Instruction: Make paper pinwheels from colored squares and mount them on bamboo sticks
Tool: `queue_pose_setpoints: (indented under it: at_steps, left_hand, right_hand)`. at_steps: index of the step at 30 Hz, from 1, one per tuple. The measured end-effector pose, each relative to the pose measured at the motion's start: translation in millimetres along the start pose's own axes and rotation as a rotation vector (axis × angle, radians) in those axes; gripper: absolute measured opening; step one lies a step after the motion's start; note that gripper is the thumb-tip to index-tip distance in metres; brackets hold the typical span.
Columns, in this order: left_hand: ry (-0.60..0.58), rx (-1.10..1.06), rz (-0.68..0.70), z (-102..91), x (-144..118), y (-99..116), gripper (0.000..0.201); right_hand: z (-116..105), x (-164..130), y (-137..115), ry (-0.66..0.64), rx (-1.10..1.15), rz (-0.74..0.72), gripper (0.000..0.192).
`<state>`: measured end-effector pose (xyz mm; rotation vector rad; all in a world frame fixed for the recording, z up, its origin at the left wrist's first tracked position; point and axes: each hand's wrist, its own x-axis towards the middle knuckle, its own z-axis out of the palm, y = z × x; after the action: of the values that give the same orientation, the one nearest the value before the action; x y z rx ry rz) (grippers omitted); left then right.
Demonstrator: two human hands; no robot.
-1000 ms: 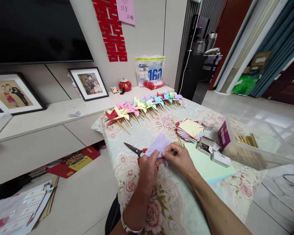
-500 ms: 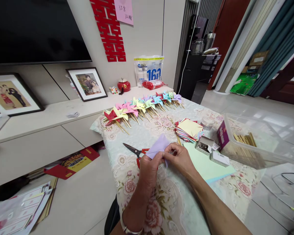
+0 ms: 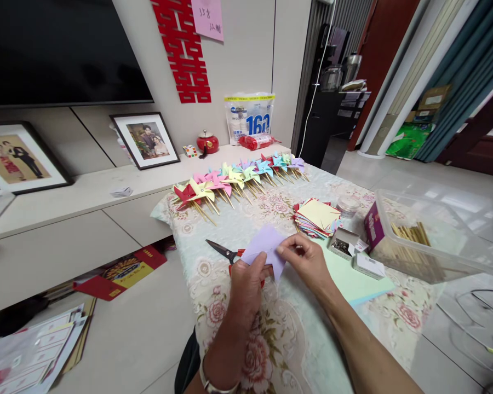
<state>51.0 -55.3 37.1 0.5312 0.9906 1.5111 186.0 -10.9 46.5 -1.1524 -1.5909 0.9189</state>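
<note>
A purple paper square (image 3: 263, 242), with slits cut in it, is held up over the table by both hands. My left hand (image 3: 250, 282) grips its lower left part, the thumb on top and the fingers beneath. My right hand (image 3: 306, 257) pinches the paper's right side between thumb and forefinger. Partly behind the paper and left hand lie scissors (image 3: 225, 251) with red handles, their blades pointing left. To the right of my right hand, a small open box (image 3: 344, 243) of metal pins stands on light green paper sheets (image 3: 353, 282).
Several finished paper pinwheels (image 3: 234, 178) on sticks line the table's far edge. A stack of coloured paper squares (image 3: 318, 217) lies near a round clear container (image 3: 348, 205). At right sits a clear plastic bin (image 3: 427, 241) with wooden sticks. A closed white box (image 3: 368, 266) rests beside the pin box.
My right hand has moved slightly right, from the paper's middle to its right side. The purple paper lies more open, with more of its face showing.
</note>
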Motion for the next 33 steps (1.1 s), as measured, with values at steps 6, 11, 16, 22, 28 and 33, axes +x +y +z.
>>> queue_pose_setpoints:
  at_steps: [6,11,16,22,28,33]
  left_hand:
    - [-0.003,0.042,-0.064,-2.6,0,4,0.032]
    - [-0.015,0.079,-0.072,-3.1,0,1,0.034]
    - [-0.014,0.146,-0.080,-4.8,1,-6,0.038]
    - [-0.017,0.237,-0.077,-6.7,3,-11,0.041]
    - [0.001,0.286,-0.104,-12.9,7,-18,0.036]
    - [-0.015,0.250,-0.077,-10.8,4,-14,0.031]
  right_hand:
    - [-13,11,10,0.060,0.269,0.124,0.048]
    - [-12,9,8,-0.149,0.458,0.291,0.066]
    - [-13,6,0,-0.247,0.515,0.367,0.082]
    - [-13,6,0,-0.339,0.444,0.270,0.071]
    - [-13,7,8,-0.333,0.324,0.248,0.052]
    - [-11,6,3,-0.323,0.368,0.292,0.047]
